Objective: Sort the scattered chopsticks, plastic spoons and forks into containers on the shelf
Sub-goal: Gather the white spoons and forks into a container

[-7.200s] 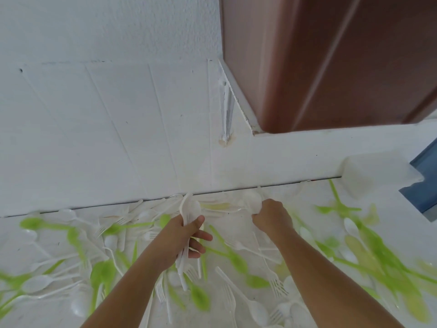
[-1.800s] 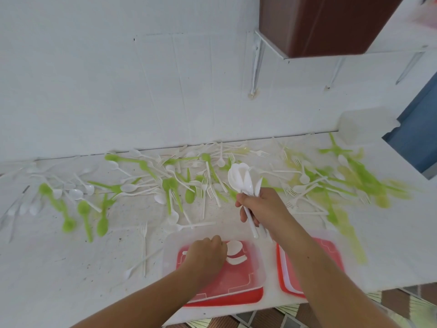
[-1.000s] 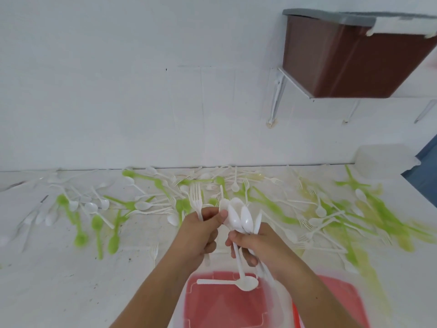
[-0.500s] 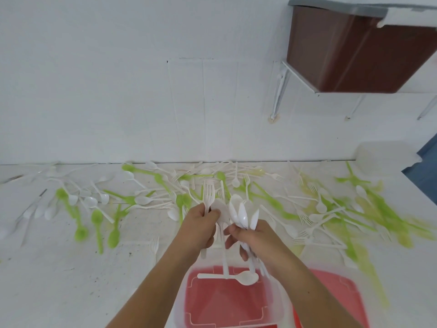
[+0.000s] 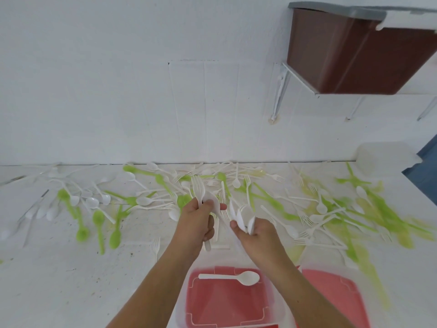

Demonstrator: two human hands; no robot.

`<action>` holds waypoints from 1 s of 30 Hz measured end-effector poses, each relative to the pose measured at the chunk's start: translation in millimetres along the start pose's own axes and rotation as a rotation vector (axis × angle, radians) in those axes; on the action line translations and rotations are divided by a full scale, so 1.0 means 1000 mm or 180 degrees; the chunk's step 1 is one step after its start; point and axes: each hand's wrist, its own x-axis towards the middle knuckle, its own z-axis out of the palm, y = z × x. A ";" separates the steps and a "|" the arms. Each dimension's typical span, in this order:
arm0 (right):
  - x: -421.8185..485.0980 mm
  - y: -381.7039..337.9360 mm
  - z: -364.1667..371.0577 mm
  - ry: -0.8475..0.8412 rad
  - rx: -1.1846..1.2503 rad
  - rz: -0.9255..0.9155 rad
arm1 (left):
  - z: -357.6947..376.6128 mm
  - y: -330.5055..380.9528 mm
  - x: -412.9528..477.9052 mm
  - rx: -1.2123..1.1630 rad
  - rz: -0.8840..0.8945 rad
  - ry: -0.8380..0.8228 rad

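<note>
Several white and green plastic spoons and forks lie scattered over the white shelf. My left hand grips a white fork and a white spoon, tines pointing up. My right hand holds a fanned bunch of white spoons. The two hands are close together above a clear container on a red lid, which holds one white spoon. A second clear container on a red lid stands to its right.
A brown box sits on a bracket shelf at the upper right. A translucent tub stands at the shelf's far right end, next to a blue surface. The white wall rises behind the cutlery.
My hands have drawn slightly apart. The left hand now also holds a white spoon beside its fork, and the right hand's bunch is lower and more tilted.
</note>
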 end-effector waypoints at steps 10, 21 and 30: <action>-0.010 0.002 0.009 -0.0452 0.0382 -0.0024 | 0.003 -0.001 -0.005 -0.0235 -0.0164 0.0038; -0.006 -0.003 0.006 -0.0664 0.0468 -0.0043 | -0.008 -0.012 -0.002 0.0115 -0.0137 -0.0359; 0.002 0.003 0.004 -0.0324 0.0325 0.0029 | -0.008 -0.009 0.001 0.0676 0.0112 -0.0269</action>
